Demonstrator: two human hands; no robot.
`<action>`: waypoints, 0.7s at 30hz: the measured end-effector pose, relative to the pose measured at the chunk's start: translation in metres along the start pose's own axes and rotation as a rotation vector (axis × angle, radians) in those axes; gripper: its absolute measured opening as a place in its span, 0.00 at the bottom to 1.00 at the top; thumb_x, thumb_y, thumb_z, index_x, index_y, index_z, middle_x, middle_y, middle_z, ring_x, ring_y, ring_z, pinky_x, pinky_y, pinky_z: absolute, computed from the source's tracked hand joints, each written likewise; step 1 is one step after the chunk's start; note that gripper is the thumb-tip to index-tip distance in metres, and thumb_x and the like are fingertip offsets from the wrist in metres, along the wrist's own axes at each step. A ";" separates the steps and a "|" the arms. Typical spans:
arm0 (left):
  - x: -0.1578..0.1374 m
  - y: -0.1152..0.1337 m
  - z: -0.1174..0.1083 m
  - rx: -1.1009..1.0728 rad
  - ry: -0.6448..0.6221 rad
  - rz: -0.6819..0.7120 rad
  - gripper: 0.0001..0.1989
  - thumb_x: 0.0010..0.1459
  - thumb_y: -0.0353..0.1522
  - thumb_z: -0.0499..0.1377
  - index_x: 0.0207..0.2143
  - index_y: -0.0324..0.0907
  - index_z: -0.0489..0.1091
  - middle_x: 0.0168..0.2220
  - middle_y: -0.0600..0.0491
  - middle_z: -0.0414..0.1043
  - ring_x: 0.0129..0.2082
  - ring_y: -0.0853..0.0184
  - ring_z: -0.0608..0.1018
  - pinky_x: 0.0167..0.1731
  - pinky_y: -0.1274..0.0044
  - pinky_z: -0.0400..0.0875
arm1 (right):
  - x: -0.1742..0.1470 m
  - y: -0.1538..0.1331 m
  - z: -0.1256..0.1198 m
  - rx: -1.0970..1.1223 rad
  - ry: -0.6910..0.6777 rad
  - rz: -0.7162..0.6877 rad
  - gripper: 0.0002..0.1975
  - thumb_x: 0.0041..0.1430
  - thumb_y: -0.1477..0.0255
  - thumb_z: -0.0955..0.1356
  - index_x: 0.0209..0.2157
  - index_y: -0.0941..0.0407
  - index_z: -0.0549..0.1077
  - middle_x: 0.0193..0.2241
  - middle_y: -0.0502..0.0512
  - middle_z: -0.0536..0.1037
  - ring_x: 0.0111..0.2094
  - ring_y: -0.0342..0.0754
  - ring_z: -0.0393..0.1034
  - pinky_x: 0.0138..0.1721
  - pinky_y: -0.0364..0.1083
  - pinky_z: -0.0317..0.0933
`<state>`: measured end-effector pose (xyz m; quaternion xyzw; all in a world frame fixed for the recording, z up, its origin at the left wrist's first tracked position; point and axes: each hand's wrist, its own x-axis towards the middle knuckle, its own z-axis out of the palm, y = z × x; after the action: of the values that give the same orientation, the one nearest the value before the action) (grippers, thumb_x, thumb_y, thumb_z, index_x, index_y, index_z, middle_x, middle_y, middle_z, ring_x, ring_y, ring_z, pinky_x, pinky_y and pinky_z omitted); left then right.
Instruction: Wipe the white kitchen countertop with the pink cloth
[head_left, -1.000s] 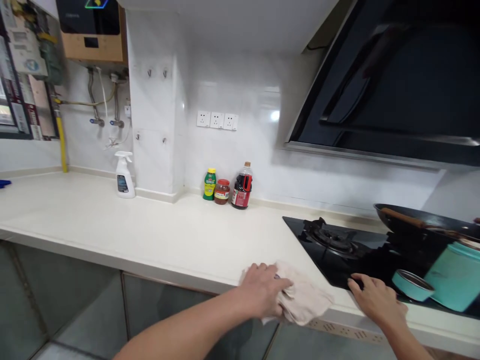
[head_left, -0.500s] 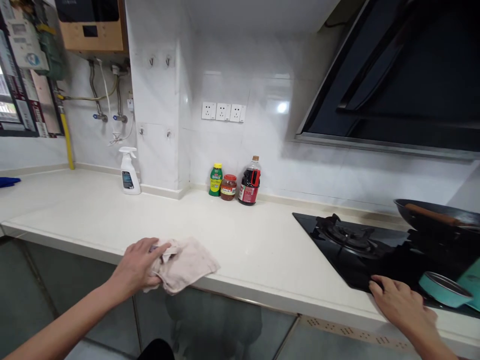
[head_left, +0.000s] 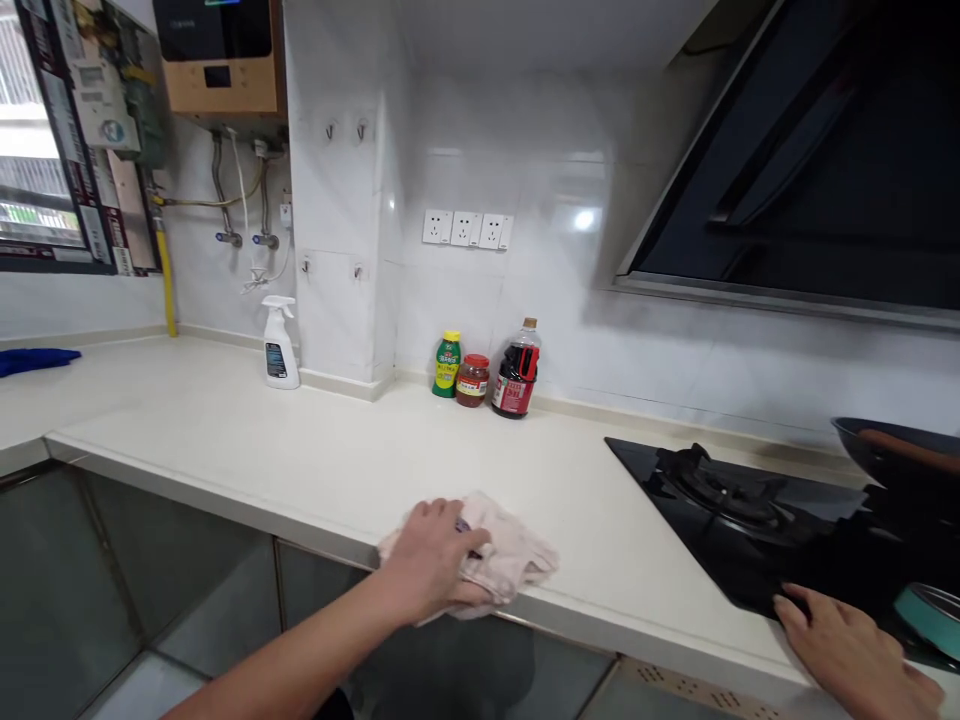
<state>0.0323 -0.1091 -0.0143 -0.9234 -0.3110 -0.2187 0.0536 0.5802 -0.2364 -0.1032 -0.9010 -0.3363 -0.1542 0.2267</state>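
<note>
A pale pink cloth (head_left: 510,550) lies bunched on the white countertop (head_left: 315,440) and droops over its front edge. Pressed down on it, my left hand (head_left: 431,560) grips its folds between thumb and fingers. Something small and purplish shows by the thumb, too little of it to name. At the right, my right hand (head_left: 855,640) rests palm down on the counter's front edge, holding nothing, its fingertips at the corner of the black gas stove (head_left: 720,540). Just beyond that hand sits a turquoise pot (head_left: 930,615), cut off by the picture's edge.
By the wall stand a green bottle with a yellow cap (head_left: 447,366), a red-lidded jar (head_left: 472,382) and a dark sauce bottle (head_left: 516,372). Farther left are a white spray bottle (head_left: 280,345) and a blue cloth (head_left: 34,360). A wok (head_left: 900,450) sits on the stove beneath the range hood (head_left: 825,180).
My left hand has slid the pink cloth rightward along the counter's front edge. My right hand stays by the stove corner, while the whole view has shifted slightly left.
</note>
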 end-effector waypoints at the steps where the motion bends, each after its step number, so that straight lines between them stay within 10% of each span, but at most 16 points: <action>1: 0.009 0.010 0.003 -0.017 -0.023 0.027 0.31 0.50 0.56 0.65 0.54 0.56 0.71 0.53 0.46 0.67 0.52 0.52 0.70 0.51 0.62 0.64 | -0.006 -0.013 -0.003 0.013 0.009 -0.005 0.30 0.54 0.50 0.56 0.47 0.49 0.77 0.52 0.66 0.71 0.55 0.71 0.62 0.52 0.69 0.58; 11: 0.063 0.028 0.015 -0.452 -0.193 -0.092 0.52 0.50 0.48 0.65 0.70 0.39 0.47 0.62 0.35 0.65 0.60 0.46 0.69 0.58 0.59 0.62 | -0.159 -0.286 -0.052 0.741 -0.130 -0.566 0.33 0.68 0.47 0.49 0.55 0.54 0.68 0.55 0.62 0.69 0.59 0.59 0.59 0.62 0.60 0.53; 16: 0.026 -0.038 -0.002 -0.664 -0.082 -0.021 0.21 0.57 0.34 0.58 0.53 0.44 0.72 0.51 0.50 0.77 0.49 0.62 0.78 0.50 0.73 0.70 | -0.197 -0.325 -0.045 0.372 -0.265 -0.693 0.31 0.67 0.49 0.53 0.64 0.50 0.60 0.61 0.61 0.64 0.60 0.65 0.56 0.59 0.69 0.49; 21: -0.025 -0.124 -0.016 -0.329 0.175 -0.350 0.16 0.62 0.35 0.53 0.49 0.43 0.74 0.51 0.48 0.77 0.52 0.60 0.77 0.54 0.69 0.68 | -0.197 -0.343 -0.057 0.308 -0.427 -0.714 0.36 0.66 0.47 0.61 0.69 0.48 0.52 0.66 0.61 0.55 0.66 0.67 0.47 0.62 0.71 0.42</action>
<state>-0.0648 -0.0273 -0.0156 -0.8295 -0.4203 -0.3512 -0.1093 0.1983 -0.1411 -0.0349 -0.6958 -0.6847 0.0185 0.2162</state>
